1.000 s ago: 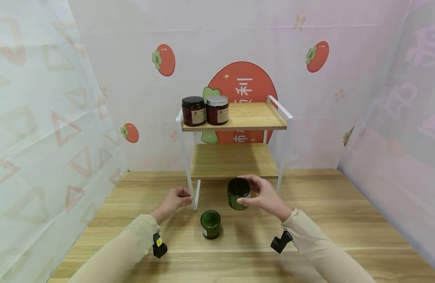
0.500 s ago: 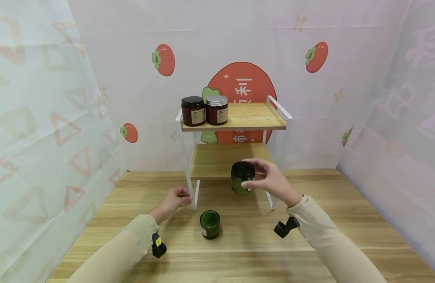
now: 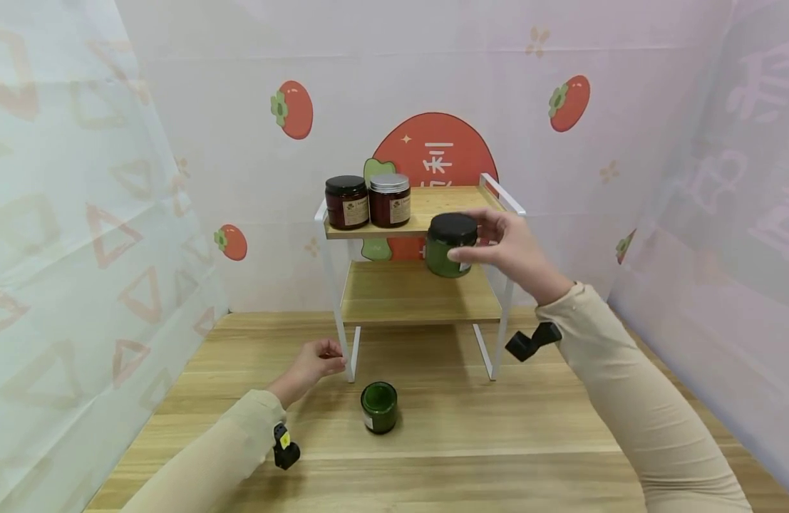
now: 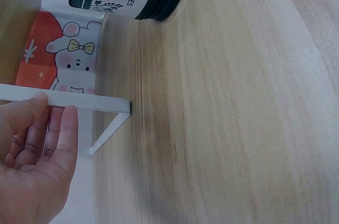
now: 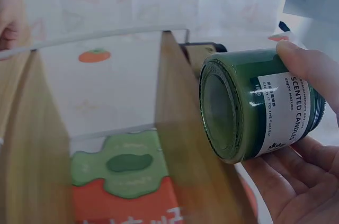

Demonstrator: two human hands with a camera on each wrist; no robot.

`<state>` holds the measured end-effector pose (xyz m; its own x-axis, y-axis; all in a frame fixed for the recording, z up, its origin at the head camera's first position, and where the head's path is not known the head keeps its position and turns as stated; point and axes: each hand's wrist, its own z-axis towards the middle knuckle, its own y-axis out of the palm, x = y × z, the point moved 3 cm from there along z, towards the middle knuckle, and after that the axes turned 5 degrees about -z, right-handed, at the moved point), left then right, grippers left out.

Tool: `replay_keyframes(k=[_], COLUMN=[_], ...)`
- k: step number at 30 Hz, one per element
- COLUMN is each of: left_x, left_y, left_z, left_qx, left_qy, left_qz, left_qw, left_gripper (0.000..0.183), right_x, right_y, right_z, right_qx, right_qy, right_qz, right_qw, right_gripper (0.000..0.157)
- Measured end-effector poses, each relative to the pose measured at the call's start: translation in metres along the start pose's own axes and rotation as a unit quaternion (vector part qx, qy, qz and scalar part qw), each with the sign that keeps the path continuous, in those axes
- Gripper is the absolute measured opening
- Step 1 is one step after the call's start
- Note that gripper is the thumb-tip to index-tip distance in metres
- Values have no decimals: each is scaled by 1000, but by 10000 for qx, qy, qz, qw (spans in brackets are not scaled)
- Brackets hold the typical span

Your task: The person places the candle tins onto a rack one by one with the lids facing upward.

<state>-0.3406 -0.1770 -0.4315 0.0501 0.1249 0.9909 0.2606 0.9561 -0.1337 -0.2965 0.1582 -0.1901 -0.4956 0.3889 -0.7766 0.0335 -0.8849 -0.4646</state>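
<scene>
My right hand (image 3: 519, 253) holds a green candle jar (image 3: 442, 258) with a black lid in front of the upper board of a two-tier shelf rack (image 3: 426, 310). The right wrist view shows the jar's "scented candles" label (image 5: 284, 113), with thumb and fingers around its lidded end. My left hand (image 3: 311, 369) is at the rack's white front left leg (image 4: 90, 101), pinching it between thumb and fingers. A second green jar (image 3: 378, 410), apparently without a lid, stands on the table in front of the rack.
Two dark brown jars, one with a black lid (image 3: 346, 187) and one with a silver lid (image 3: 390, 184), stand side by side at the upper board's left end. White side rails (image 3: 503, 194) edge that board. A printed cloth backdrop (image 3: 240, 157) surrounds the wooden table (image 3: 471, 470).
My right hand has raised the lidded green jar from below the lower board to the height of the upper board, slightly rightward. The left hand stays at the leg.
</scene>
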Motion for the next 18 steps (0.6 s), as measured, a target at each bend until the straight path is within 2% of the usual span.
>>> replay_keyframes(k=[7,18], left_x=[0,-2], left_y=[-1,-1], left_z=[0,1], left_qx=[37,-73], left_qy=[39,42], left_qz=[45,-9], left_qw=[10000,10000], left_gripper=[13,12], right_x=[-21,-44], right_y=[-20,-36], right_z=[20,48], right_qx=[197,338], right_qy=[0,59], right_qz=[375,406], right_qw=[9991,9986], right_gripper=[55,56])
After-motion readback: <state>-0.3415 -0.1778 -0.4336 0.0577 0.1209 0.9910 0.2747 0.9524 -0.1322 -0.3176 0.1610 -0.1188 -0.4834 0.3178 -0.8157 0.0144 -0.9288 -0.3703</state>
